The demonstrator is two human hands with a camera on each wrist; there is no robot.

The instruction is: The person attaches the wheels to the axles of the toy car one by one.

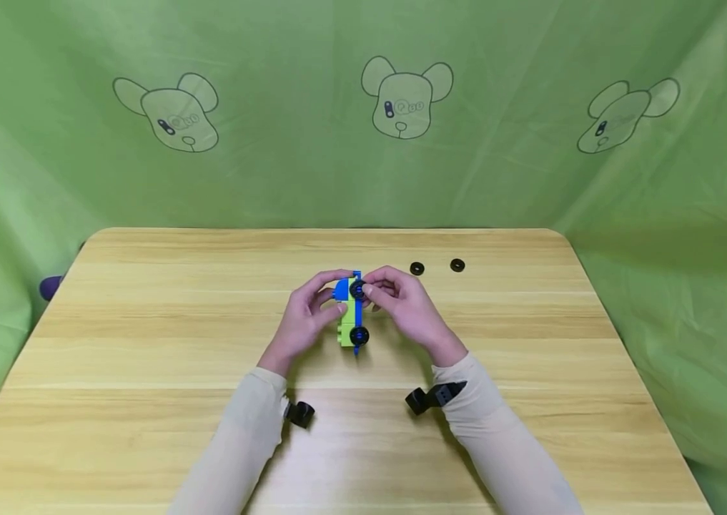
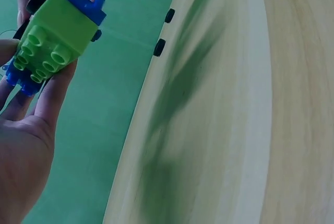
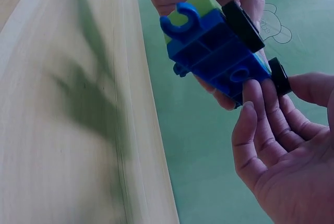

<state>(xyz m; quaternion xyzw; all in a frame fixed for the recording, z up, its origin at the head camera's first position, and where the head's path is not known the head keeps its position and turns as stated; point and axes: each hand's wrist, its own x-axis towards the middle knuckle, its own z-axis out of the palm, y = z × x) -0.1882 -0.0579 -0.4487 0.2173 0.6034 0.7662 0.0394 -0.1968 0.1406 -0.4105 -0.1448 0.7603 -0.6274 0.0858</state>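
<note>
A toy block car (image 1: 348, 312) of lime green bricks on a blue base (image 3: 219, 51) is held on its side above the table. My left hand (image 1: 302, 315) grips it from the left, thumb on the green bricks. Two black wheels sit on its upward side, a far wheel (image 1: 357, 290) and a near wheel (image 1: 359, 335). My right hand (image 1: 404, 300) pinches the far wheel, thumb on its outer face and fingers against the underside of the base. A blue hook (image 3: 182, 20) sticks out at the near end. Open studs (image 2: 44, 51) show on the green bricks.
Two loose black wheels, one nearer (image 1: 417, 268) and one further right (image 1: 457, 265), lie towards the back of the wooden table (image 1: 144, 343). Green cloth (image 1: 305, 157) with bear-head outlines hangs behind and at both sides. Each sleeve carries a black wrist camera (image 1: 301, 414).
</note>
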